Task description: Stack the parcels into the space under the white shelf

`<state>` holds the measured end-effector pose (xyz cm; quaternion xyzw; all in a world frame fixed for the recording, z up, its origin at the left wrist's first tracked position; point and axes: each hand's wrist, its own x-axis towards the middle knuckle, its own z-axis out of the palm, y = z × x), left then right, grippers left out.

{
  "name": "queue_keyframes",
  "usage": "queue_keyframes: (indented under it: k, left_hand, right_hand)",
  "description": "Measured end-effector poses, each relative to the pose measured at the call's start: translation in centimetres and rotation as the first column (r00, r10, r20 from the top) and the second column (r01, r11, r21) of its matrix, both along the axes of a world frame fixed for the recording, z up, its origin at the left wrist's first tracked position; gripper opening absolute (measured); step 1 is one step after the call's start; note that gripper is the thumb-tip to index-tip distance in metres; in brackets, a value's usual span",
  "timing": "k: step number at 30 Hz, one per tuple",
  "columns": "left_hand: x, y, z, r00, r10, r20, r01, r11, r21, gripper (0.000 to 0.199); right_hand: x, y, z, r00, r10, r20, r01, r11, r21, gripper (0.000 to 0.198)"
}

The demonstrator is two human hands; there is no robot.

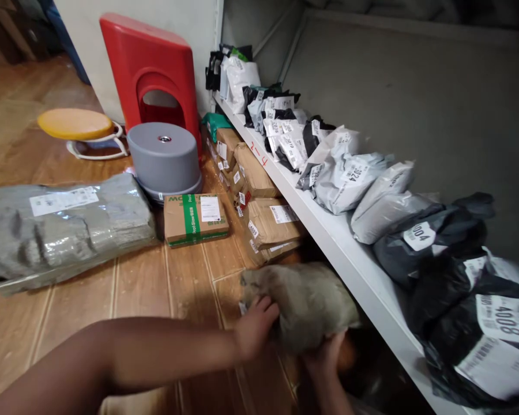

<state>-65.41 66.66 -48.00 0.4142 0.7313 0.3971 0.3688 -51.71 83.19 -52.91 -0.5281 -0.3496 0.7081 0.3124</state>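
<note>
Head view: a soft, wrinkled tan parcel point(305, 302) sits on the wood floor point(164, 288) under the white shelf's point(341, 245) front edge. Left hand point(255, 325) curls over its near end; right hand point(328, 357) cups it from below. Taped cardboard boxes point(259, 202) line that edge; glossy plastic mailers point(350, 178) crowd the shelf.

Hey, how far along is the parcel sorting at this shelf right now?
Done, by the look of it: labelled mailer bags line the white shelf, and brown boxes stand beneath it. In hand: the left hand and right hand both grip a tan soft parcel at the shelf's lower edge. Seemingly left: a large grey wrapped package and a green-taped box lie on the floor.
</note>
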Motion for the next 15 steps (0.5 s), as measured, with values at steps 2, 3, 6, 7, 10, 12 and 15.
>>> queue_keyframes:
  k: [2,3,6,7,10,12,15]
  left_hand:
    - [-0.6,2.5,0.3,0.999,-0.001,-0.032,0.004,0.996,0.094,0.039]
    - [-0.8,3.3,0.4,0.999,-0.016,-0.041,0.022,0.991,0.133,0.04]
    - [-1.1,3.1,0.0,0.992,-0.113,-0.055,0.124,0.957,0.262,0.049]
    - [-1.2,2.1,-0.5,0.989,-0.139,-0.057,0.149,0.944,0.293,0.051]
    - [-2.8,-3.3,-2.7,0.995,-0.068,-0.072,0.084,0.965,0.25,0.037]
    - [-5.3,-8.4,-4.3,0.975,0.147,-0.169,-0.127,0.984,0.123,0.025]
    - [-10.6,-16.9,-5.8,0.792,0.52,-0.32,-0.55,0.835,-0.003,0.037]
  right_hand:
    - [-1.8,1.7,0.7,0.999,-0.006,-0.035,0.009,0.997,0.083,0.075]
    - [-2.6,3.0,1.1,1.0,-0.016,-0.027,0.019,0.995,0.101,0.072]
    - [-3.9,7.5,1.7,0.999,0.033,0.021,-0.034,0.997,0.062,0.059]
    - [-4.0,8.5,1.8,0.998,0.06,0.034,-0.061,0.997,0.041,0.056]
    - [-3.8,9.9,1.5,0.995,0.086,0.049,-0.088,0.996,0.024,0.052]
    - [-3.4,9.6,1.3,0.994,0.081,0.077,-0.084,0.996,0.034,0.046]
    - [-2.9,8.0,1.2,0.988,0.094,0.121,-0.102,0.993,0.062,0.036]
